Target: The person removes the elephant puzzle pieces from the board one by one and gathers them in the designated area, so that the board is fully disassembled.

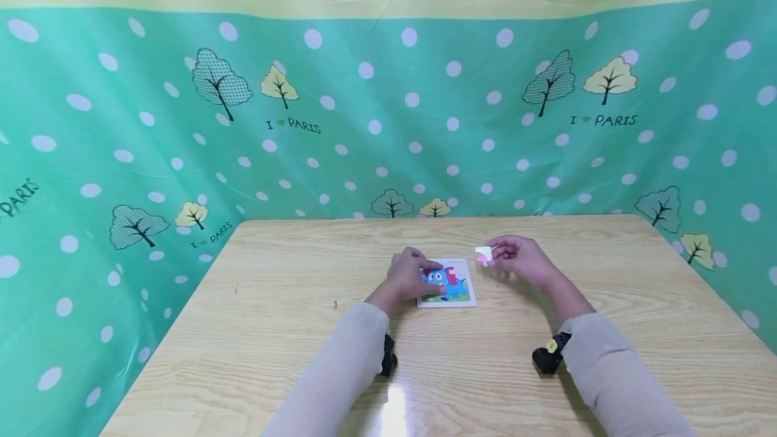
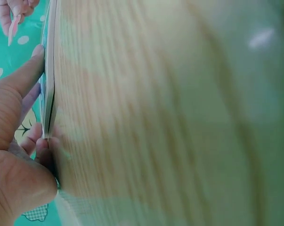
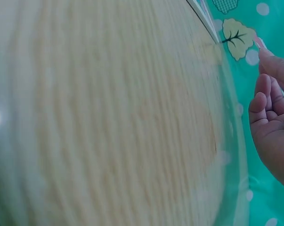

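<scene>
A small jigsaw puzzle [image 1: 456, 284] in a white frame, showing a blue cartoon elephant, lies on the table. My left hand [image 1: 410, 275] rests over its left side. Thumb and index finger are spread across the picture, covering part of it. Seen edge-on in the left wrist view, the puzzle board [image 2: 49, 70] has the thumb on its face and the lower fingers at its near end. Just to the right, my right hand [image 1: 523, 260] pinches a white and pink puzzle piece [image 1: 483, 255] between thumb and fingertips, raised above the table.
The light wood-grain table [image 1: 273, 329] reaches back to a green dotted curtain [image 1: 340, 113] printed with trees. Black wrist cameras, including the right one [image 1: 548, 360], hang below the sleeves near the tabletop. A small dark mark [image 1: 335, 304] shows left of the puzzle.
</scene>
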Demonstrator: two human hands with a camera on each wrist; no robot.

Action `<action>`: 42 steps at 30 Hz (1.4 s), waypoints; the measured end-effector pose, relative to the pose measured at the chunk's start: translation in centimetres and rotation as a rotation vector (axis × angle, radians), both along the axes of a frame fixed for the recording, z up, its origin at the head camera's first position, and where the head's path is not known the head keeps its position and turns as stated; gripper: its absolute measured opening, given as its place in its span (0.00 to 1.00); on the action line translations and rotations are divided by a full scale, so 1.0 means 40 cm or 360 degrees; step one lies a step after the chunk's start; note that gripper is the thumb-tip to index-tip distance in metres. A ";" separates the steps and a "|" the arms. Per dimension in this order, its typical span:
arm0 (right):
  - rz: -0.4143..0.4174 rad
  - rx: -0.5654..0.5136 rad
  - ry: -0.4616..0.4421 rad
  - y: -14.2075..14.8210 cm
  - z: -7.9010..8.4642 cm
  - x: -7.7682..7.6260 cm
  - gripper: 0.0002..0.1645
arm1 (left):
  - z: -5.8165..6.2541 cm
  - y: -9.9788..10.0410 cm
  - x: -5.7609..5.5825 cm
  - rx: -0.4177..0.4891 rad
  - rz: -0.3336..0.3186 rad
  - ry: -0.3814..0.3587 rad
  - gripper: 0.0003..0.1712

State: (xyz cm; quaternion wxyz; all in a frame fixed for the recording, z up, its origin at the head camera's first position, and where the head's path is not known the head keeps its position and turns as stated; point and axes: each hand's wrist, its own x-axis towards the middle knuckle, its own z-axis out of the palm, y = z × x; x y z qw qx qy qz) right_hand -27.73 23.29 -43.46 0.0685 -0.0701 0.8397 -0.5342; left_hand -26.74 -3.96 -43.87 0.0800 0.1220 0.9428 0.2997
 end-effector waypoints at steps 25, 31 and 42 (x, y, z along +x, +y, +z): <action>-0.0198 0.0074 -0.0057 0.043 -0.042 -0.031 0.25 | -0.007 -0.006 -0.007 0.0028 -0.0026 -0.0005 0.28; -0.0196 0.0119 -0.0003 0.033 -0.049 -0.027 0.24 | -0.005 -0.005 -0.008 0.0030 -0.0032 -0.0015 0.28; -0.0245 0.0296 0.0057 0.029 -0.054 -0.030 0.22 | -0.007 -0.006 -0.011 0.0038 -0.0009 -0.0034 0.28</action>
